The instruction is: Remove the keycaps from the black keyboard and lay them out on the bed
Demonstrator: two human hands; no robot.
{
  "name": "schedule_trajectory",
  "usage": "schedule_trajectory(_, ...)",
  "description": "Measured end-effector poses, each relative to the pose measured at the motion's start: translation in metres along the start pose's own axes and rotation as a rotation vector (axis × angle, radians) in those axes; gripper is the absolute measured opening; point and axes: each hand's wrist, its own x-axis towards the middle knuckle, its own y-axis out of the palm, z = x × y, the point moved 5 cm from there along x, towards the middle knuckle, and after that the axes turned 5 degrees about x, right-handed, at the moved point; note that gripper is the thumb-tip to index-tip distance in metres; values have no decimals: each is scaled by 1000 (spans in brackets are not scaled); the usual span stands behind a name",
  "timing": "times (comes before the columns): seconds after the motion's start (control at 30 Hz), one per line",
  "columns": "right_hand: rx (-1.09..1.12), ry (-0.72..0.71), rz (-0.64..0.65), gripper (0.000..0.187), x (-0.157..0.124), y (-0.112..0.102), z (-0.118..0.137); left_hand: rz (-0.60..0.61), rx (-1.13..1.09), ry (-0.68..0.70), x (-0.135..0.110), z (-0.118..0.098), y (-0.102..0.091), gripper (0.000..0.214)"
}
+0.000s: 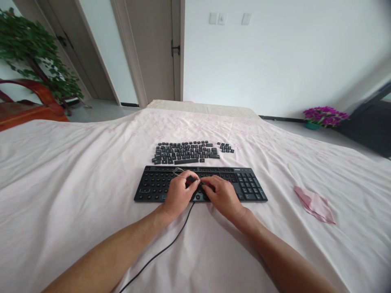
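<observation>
A black keyboard (250, 183) lies on the pale pink cloth; bare switch posts show over its left and middle parts, while the number pad at its right has its keycaps on. Above the middle of it my left hand (179, 191) is closed round a wire keycap puller (178, 171), its wire loops pointing up and left. Close beside it, my right hand (221, 193) pinches a small black piece that looks like a keycap, mostly hidden by the fingertips. The fingertips of both hands nearly meet. Loose keycaps (186, 161) lie in rows just beyond the keyboard.
A smaller group of keycaps (225, 147) sits at the right of the rows. The keyboard's cable (159, 253) runs toward me at the left. To the right lies a folded pink cloth (315, 204). The covering cloth (76, 175) is wrinkled.
</observation>
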Motion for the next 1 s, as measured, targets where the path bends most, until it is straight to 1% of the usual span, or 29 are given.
schedule_trajectory(0.23,1,69,-13,16,4,2,3,-76,98,89,-3,-5,-4,5)
schedule_trajectory(0.43,140,243,-20,21,9,9,-12,-68,155,241,-6,-16,-8,7)
schedule_trajectory(0.57,170,279,-53,25,8,8,-15,-66,236,342,-2,-19,-13,10)
schedule_trajectory(0.63,165,276,-49,24,10,4,-18,-107,256,330,2,-15,-19,11)
schedule_trajectory(0.73,168,251,-49,22,25,-10,-30,-165,256,238,9,-4,-27,9)
schedule_trajectory(0.87,73,206,-69,23,62,-35,-58,-137,241,167,14,5,-27,10)
schedule_trajectory(0.93,8,202,-25,21,79,-38,-71,-124,233,152,15,7,-26,9)
schedule_trajectory(1.0,-72,208,34,19,90,-36,-82,-115,228,145,15,7,-25,9)
